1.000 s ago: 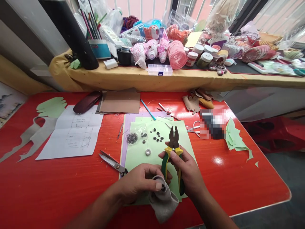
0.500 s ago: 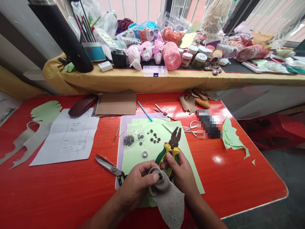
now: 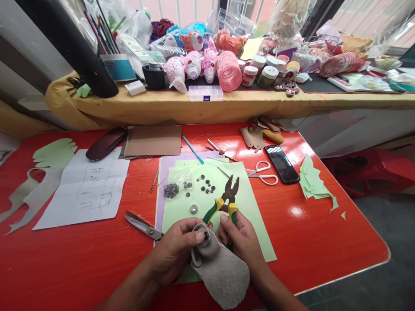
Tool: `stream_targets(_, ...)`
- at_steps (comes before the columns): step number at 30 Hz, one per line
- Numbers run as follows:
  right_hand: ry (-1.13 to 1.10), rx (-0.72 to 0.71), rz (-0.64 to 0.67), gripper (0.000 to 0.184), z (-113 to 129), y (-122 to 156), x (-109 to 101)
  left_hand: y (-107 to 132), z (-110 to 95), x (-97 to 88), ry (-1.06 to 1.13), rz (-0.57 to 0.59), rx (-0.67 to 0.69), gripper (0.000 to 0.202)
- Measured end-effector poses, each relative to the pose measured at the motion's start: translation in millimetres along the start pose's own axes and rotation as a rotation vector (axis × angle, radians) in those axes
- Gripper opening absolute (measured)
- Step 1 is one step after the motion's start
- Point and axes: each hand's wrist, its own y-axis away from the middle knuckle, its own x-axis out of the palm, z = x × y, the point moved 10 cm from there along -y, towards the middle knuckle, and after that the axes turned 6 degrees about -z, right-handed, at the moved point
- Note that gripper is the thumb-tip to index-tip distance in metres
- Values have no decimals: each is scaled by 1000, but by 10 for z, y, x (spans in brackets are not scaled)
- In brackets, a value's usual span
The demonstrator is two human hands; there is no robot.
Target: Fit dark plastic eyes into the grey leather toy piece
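Note:
My left hand (image 3: 180,244) is closed on a grey piece of leather (image 3: 223,276), its thumb pressed beside a small dark snap fastener (image 3: 206,236). The leather curls up at the thumb and its broad rounded end hangs down toward me. In my right hand (image 3: 241,235) are pliers (image 3: 231,190) with green and yellow handles, jaws pointing away and parted. The left handle reaches behind my left fingers. Beyond the hands, on green paper (image 3: 246,220), lie loose dark snap parts (image 3: 207,188), a clear bag of snaps (image 3: 171,191) and a round metal disc (image 3: 193,209).
Large scissors (image 3: 142,224) lie left of the paper; white-handled scissors (image 3: 262,172) and a phone (image 3: 282,164) lie right. A drawn pattern sheet (image 3: 87,185) and a glasses case (image 3: 106,144) are at left. Brown boards (image 3: 154,140) sit behind. Jars (image 3: 267,77) crowd the sill.
The pliers' jaws have parted wider as my right hand shifted slightly. The leather's hanging end has swung to show more of its broad face. The whole view has shifted a little.

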Motion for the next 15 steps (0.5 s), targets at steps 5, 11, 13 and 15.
stream_targets(5,14,-31,122,47,-17,11,-34,12,-70,12,-19,3,10,39)
stream_targets(11,109,-205,207,68,139,28,-56,15,-58,121,88,39,16,40)
stream_targets(13,77,-203,244,78,143,46,15,33,-66,162,114,65,34,39)
stream_targets(15,-15,-172,280,80,128,56,94,53,-68,192,128,82,42,38)
